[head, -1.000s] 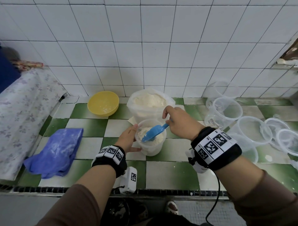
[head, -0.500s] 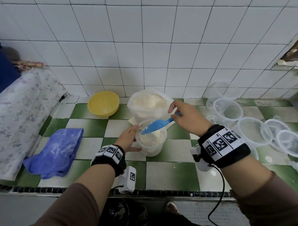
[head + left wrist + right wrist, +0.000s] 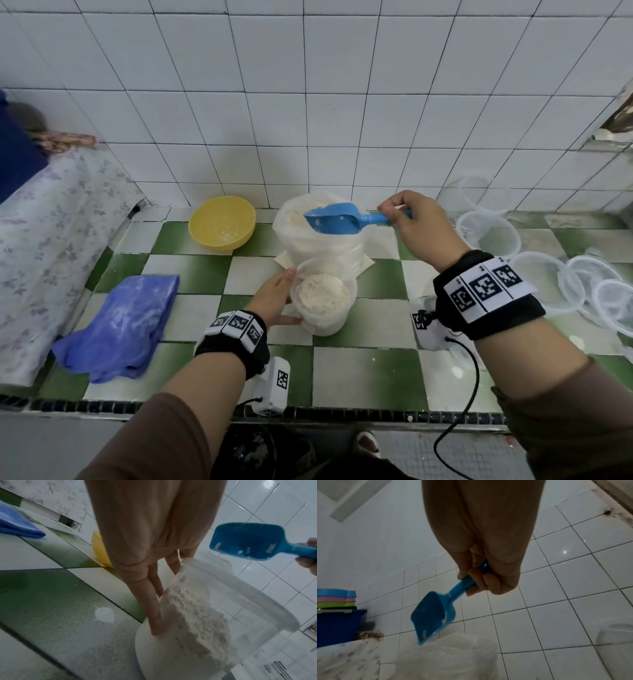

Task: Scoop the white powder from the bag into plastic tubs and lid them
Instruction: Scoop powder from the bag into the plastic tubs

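Grip, head view: my right hand (image 3: 416,226) curls round the handle of the blue plastic scoop (image 3: 337,221), its bowl over the mouth of the powder bag (image 3: 318,240) at 12 o'clock; my left hand (image 3: 274,299) lies with straight fingers against the 9 o'clock side of the clear tub (image 3: 323,301).
Tub, head view: it stands on the green-and-white tiled counter (image 3: 363,377), touching the bag's front, with white powder (image 3: 322,296) heaped near its rim.
Spares, head view: empty tubs (image 3: 493,236) and lids (image 3: 613,301) sit at 3 o'clock; a yellow bowl (image 3: 222,224) at 11 o'clock, a blue cloth (image 3: 120,322) at 8 o'clock.
Risk, head view: another full scoop could overtop the heap and, I judge, stop a lid seating.

Left wrist view: my fingers (image 3: 154,609) run flat down the tub (image 3: 240,615) wall, not wrapped round it; the scoop (image 3: 248,540) hangs at 2 o'clock, only flecks in it.
Risk, left wrist view: a knock from the scoop could slide or tip the tub, since I only steady it; one white splash (image 3: 104,615) marks the tile.

Right wrist view: my right hand (image 3: 484,580) grips the handle, the scoop (image 3: 433,615) nose-down just above the bag (image 3: 453,649).
Risk, right wrist view: the soft bag wall may fold under the scoop and spill powder.
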